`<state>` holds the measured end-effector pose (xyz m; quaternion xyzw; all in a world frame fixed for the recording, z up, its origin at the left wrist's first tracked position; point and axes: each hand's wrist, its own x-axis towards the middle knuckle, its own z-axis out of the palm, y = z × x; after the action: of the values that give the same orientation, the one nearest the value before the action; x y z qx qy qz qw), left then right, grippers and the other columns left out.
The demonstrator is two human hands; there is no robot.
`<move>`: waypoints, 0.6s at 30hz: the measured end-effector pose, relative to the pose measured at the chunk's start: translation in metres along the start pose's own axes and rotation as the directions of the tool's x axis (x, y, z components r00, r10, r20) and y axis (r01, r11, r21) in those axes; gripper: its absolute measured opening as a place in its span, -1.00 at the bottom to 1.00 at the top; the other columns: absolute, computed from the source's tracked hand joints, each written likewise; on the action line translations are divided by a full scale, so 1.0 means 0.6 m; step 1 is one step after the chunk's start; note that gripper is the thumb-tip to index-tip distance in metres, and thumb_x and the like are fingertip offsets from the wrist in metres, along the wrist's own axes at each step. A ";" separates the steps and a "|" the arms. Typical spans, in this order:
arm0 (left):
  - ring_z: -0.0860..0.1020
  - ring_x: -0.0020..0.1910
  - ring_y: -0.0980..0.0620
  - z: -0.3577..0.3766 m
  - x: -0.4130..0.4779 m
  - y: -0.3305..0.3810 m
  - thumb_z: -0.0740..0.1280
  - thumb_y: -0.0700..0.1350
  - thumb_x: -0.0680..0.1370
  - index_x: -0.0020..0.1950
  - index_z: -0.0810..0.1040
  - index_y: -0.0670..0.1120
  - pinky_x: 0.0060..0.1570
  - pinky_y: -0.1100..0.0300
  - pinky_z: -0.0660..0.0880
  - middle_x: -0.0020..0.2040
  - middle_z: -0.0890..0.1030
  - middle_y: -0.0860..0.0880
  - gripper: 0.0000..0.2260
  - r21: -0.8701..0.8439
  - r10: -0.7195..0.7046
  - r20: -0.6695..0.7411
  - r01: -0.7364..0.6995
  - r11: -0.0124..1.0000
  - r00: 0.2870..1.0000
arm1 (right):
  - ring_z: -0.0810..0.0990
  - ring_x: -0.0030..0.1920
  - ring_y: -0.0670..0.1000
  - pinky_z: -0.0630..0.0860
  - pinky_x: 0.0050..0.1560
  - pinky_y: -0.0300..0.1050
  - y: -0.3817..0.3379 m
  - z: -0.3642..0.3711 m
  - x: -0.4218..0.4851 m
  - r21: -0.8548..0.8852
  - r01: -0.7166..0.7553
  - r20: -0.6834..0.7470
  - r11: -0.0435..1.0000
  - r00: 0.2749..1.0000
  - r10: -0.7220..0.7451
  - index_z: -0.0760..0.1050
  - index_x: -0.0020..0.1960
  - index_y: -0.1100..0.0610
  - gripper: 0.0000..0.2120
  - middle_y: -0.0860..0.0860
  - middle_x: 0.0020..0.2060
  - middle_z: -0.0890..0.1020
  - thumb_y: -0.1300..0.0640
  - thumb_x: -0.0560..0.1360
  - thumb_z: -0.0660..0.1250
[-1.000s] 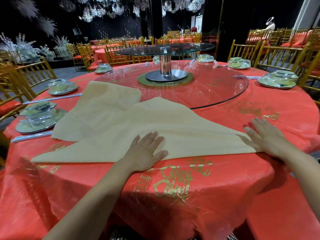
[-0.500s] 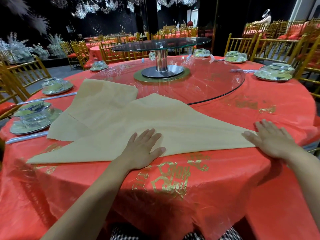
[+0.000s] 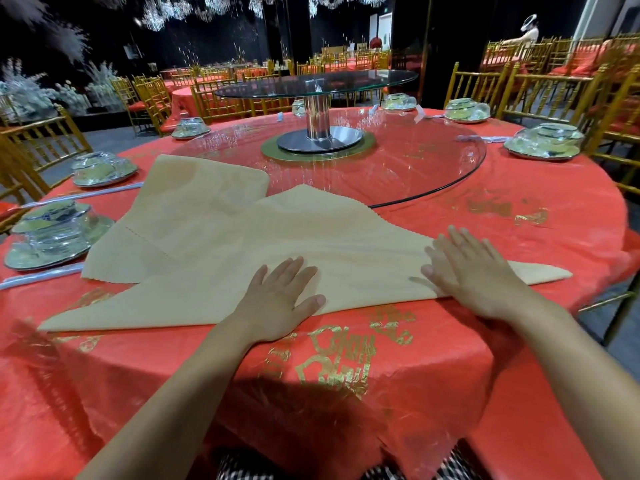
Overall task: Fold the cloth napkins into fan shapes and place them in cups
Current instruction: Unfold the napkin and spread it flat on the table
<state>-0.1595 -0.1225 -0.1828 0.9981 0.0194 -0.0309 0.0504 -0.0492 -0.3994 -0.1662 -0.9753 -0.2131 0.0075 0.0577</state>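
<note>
The right hand (image 3: pixel 471 271) has slid left from the right tip of the napkin (image 3: pixel 277 233). It and the left hand (image 3: pixel 277 299) press flat, fingers spread wide.

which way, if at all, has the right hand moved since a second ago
Yes: the right hand slid left along the napkin, off its right tip, which now shows beyond it.
</note>
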 end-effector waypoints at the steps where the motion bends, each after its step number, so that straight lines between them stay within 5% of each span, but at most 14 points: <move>1: -0.15 0.52 0.10 0.000 0.000 0.001 -0.19 0.37 0.46 0.53 -0.02 0.10 0.45 0.01 -0.22 0.56 -0.09 0.04 -0.31 -0.007 -0.001 0.000 0.001 1.000 1.000 | -0.24 0.51 -0.03 -0.25 0.47 -0.04 0.000 0.007 -0.001 0.005 -0.001 0.024 1.000 1.000 0.001 -0.16 0.52 0.06 -0.31 0.03 0.52 -0.18 -0.27 0.53 -0.10; 5: -0.15 0.52 0.11 0.000 -0.001 0.001 -0.30 0.42 0.30 0.53 -0.01 0.11 0.45 0.01 -0.23 0.56 -0.09 0.04 -0.16 -0.024 0.004 -0.013 -0.004 1.000 1.000 | -0.21 0.51 0.01 -0.20 0.47 0.01 0.051 0.017 0.003 -0.009 -0.128 0.074 0.992 0.989 0.128 -0.14 0.52 0.07 -0.26 0.05 0.52 -0.15 -0.33 0.49 -0.14; 8: -0.15 0.52 0.11 0.000 0.000 0.001 -0.23 0.40 0.38 0.53 -0.01 0.11 0.45 0.01 -0.23 0.56 -0.09 0.04 -0.24 -0.030 0.004 -0.010 -0.004 1.000 1.000 | -0.15 0.52 0.07 -0.14 0.48 0.05 0.098 0.009 0.006 0.016 -0.275 0.055 0.961 0.960 0.274 -0.10 0.52 0.12 -0.21 0.08 0.53 -0.10 -0.35 0.48 -0.07; 10: -0.15 0.52 0.11 -0.002 -0.001 0.002 -0.18 0.40 0.45 0.53 -0.01 0.11 0.45 0.01 -0.23 0.56 -0.09 0.05 -0.30 -0.031 0.002 -0.002 -0.002 1.000 1.000 | 0.05 0.49 0.18 0.04 0.44 0.10 0.126 0.002 0.001 0.068 -0.370 -0.043 0.926 0.927 0.373 0.08 0.48 0.18 -0.17 0.19 0.49 0.10 -0.36 0.42 0.11; 14: -0.09 0.53 0.11 -0.007 -0.001 0.004 0.04 0.21 0.58 0.52 0.04 0.05 0.46 0.01 -0.20 0.56 -0.02 0.04 -0.45 -0.112 -0.005 -0.015 0.003 0.994 1.000 | 0.47 0.08 0.24 0.42 0.00 0.02 0.156 -0.030 -0.009 0.133 -0.458 -0.064 0.879 0.881 0.468 0.54 -0.04 0.23 -0.42 0.29 0.00 0.53 -0.29 0.32 0.36; 16: -0.03 0.52 0.09 -0.010 0.001 0.003 0.11 0.20 0.57 0.46 0.13 0.03 0.47 -0.01 -0.16 0.54 0.08 0.02 -0.49 -0.178 -0.007 -0.028 0.002 0.984 1.000 | 0.52 -0.20 0.19 0.36 -0.28 -0.07 0.158 -0.047 -0.005 0.191 -0.454 0.043 0.870 0.890 0.454 0.50 -0.30 0.24 -0.53 0.21 -0.32 0.55 -0.20 0.33 0.42; 18: -0.01 0.52 0.08 -0.013 0.003 0.003 0.14 0.18 0.56 0.40 0.20 0.05 0.46 -0.02 -0.15 0.53 0.11 0.02 -0.55 -0.210 -0.004 -0.023 -0.001 0.978 1.000 | 0.48 -0.32 0.15 0.28 -0.37 -0.09 0.156 -0.059 0.000 0.251 -0.450 0.106 0.857 0.893 0.437 0.47 -0.33 0.27 -0.61 0.16 -0.42 0.51 -0.05 0.37 0.45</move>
<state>-0.1574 -0.1234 -0.1753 0.9874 0.0237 -0.0172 0.1553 -0.0091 -0.4874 -0.1418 -0.9806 0.0190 0.0714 0.1816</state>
